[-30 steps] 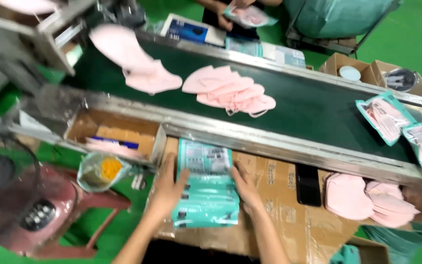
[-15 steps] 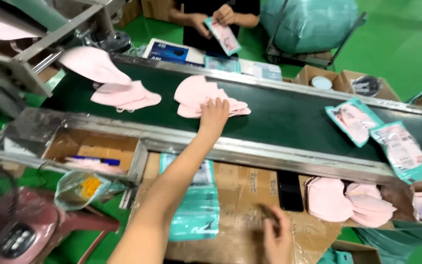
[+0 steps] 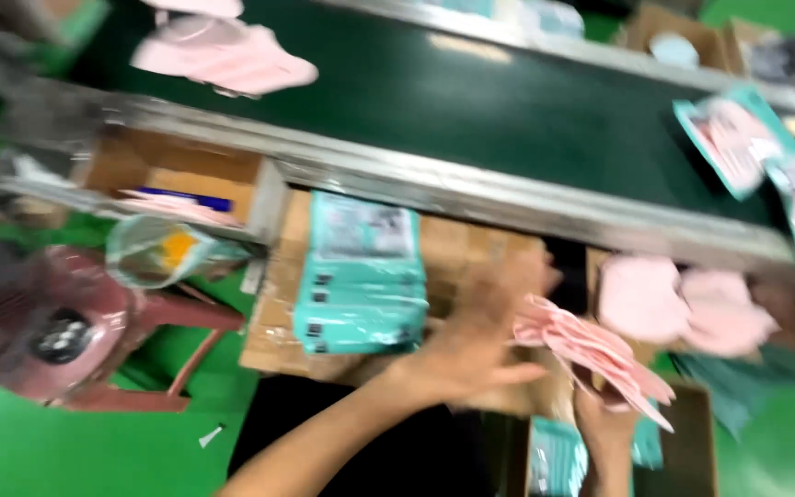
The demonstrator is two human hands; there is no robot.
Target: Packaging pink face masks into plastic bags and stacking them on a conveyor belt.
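A fanned stack of pink face masks (image 3: 595,354) is held over the cardboard-covered surface (image 3: 457,253) below a dark green conveyor belt (image 3: 471,101). The stack is gripped from beneath by the right hand (image 3: 604,423), while the left hand (image 3: 471,354) is laid against its left end with fingers spread; through the motion blur it cannot be told whether the left hand actually grips. The long axis of the stack is set on a slant, from upper left down to lower right, with the loose edges fanned toward the lower right. Beside the left hand, a pile of teal packaging pouches (image 3: 361,276) is stacked on the surface. An open cardboard box (image 3: 172,179) at the left is seen with a blue pen-like item and pale material inside. More pink masks (image 3: 227,55) are carried on the belt, and filled teal pouches (image 3: 738,138) are seen at its right end. Further pink masks (image 3: 683,308) are piled at the right.
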